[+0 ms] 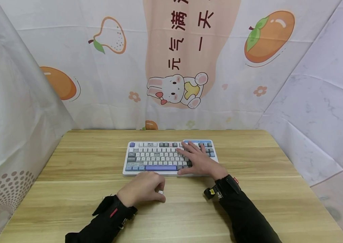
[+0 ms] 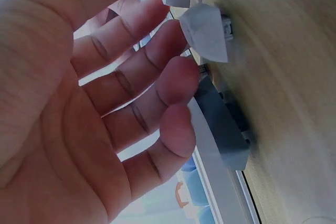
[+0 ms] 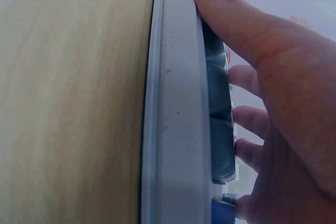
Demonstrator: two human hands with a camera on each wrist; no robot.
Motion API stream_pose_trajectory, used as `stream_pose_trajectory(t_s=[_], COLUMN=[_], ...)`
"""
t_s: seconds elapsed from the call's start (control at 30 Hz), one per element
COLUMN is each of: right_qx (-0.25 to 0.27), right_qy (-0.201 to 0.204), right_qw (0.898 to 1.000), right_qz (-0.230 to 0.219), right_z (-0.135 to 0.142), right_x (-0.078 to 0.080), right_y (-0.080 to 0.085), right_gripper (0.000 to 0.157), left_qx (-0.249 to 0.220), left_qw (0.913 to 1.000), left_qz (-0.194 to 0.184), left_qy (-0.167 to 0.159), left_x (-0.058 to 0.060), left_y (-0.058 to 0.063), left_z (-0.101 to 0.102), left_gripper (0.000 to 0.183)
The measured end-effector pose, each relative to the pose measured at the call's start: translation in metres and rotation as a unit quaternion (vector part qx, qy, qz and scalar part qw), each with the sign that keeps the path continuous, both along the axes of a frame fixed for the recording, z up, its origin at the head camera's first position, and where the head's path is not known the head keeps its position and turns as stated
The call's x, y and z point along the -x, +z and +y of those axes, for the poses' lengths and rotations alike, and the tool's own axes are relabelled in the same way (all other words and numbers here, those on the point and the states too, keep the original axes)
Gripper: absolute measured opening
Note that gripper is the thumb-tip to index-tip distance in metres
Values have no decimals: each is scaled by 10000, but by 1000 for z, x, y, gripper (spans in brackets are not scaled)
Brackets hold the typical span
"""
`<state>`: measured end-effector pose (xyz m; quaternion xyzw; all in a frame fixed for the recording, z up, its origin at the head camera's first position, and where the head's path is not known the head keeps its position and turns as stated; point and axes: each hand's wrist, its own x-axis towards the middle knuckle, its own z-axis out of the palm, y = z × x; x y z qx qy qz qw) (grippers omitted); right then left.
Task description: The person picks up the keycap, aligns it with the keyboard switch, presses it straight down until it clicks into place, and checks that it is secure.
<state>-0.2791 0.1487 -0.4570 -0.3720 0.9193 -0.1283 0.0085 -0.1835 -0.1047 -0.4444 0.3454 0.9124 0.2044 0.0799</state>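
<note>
- Black sleeves [image 1: 245, 216] cover both forearms, with a dark strap [image 1: 228, 186] around the right wrist.
- The left hand [image 1: 142, 189] is bent loosely over the table, fingers gently curved and palm partly exposed; whether it pinches anything I cannot tell.
- At the left hand's fingertips are two white keycaps [image 2: 205, 33] and, by its little finger, a longer dark grey keycap [image 2: 223, 124].
- The wooden table [image 1: 186, 209] spreads below and between the hands.
- The right hand [image 1: 200, 160] is spread wide, grasping nothing, over the keyboard's right part, its thumb at the near rim.
- The keyboard [image 1: 156, 158] sits under the right hand and just beyond the left, its purple space bar [image 1: 160, 168] left of the right thumb.
- Beyond both hands hangs a white curtain [image 1: 104, 84] printed with fruit and a rabbit [image 1: 174, 89].
</note>
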Motion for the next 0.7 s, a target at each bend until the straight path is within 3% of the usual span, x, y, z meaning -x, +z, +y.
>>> stream_pose_trajectory(t_s=[0.23, 0.7], right_qx=[-17, 12], right_qy=[-43, 2], right_qw=[10000, 10000], right_qz=[-38, -4], right_z=[0, 0], right_x=[0, 0], right_y=[0, -1], right_gripper=[89, 90], left_qx=[111, 98], left_qw=[9999, 9997], left_qz=[-68, 211], left_qy=[109, -123], left_x=[-1, 0], left_y=[1, 0], left_z=[1, 1], left_gripper=[22, 8])
